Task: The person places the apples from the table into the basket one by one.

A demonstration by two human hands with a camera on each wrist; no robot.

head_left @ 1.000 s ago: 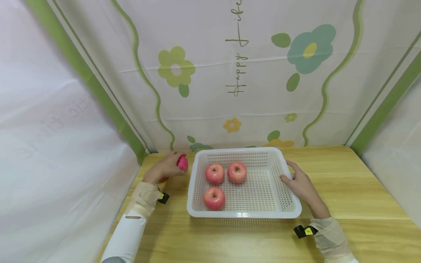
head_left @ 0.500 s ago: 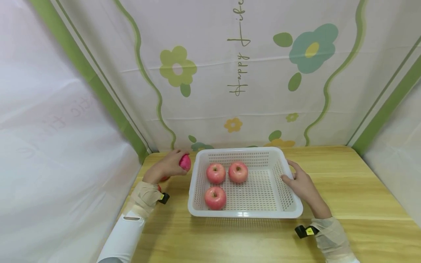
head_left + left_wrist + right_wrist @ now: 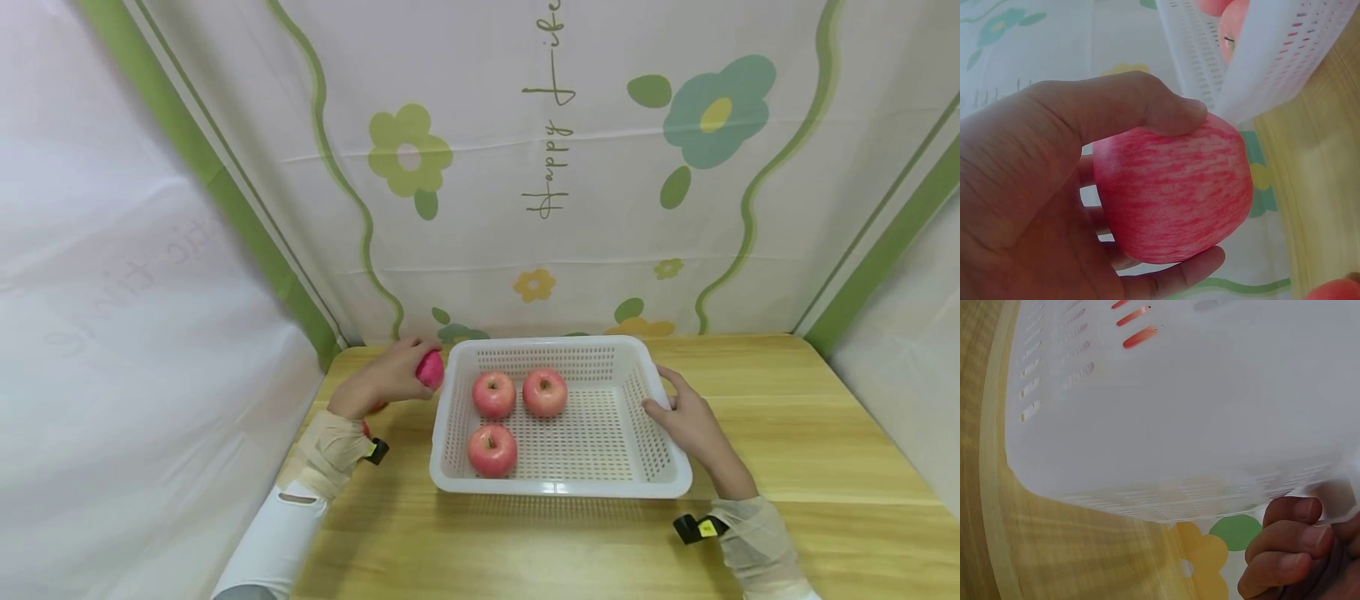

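Note:
My left hand [image 3: 392, 373] grips a pink-red apple [image 3: 431, 370] just outside the left rim of a white perforated plastic basket [image 3: 555, 489]. In the left wrist view, the thumb lies over the top of the streaked apple [image 3: 1172, 194] and the fingers curl beneath it. My right hand [image 3: 690, 423] holds the basket's right end, thumb at the rim. From the right wrist, curled fingers [image 3: 1285, 550] show at the edge of the basket [image 3: 1179, 419]. Inside the basket sit three apples, two at the back [image 3: 494, 395] [image 3: 545, 392] and one in front [image 3: 492, 451].
Near my left wrist, red fruit [image 3: 365, 428] is mostly hidden by the arm; part of one red fruit [image 3: 1338, 290] shows in the left wrist view. All stands on a wood-grain table [image 3: 555, 550]. Printed curtains [image 3: 480, 167] rise behind and at both sides.
My left hand has moved a little to the right with the apple, closer to the basket's left rim. The right hand keeps its hold, and the apples in the basket stay put.

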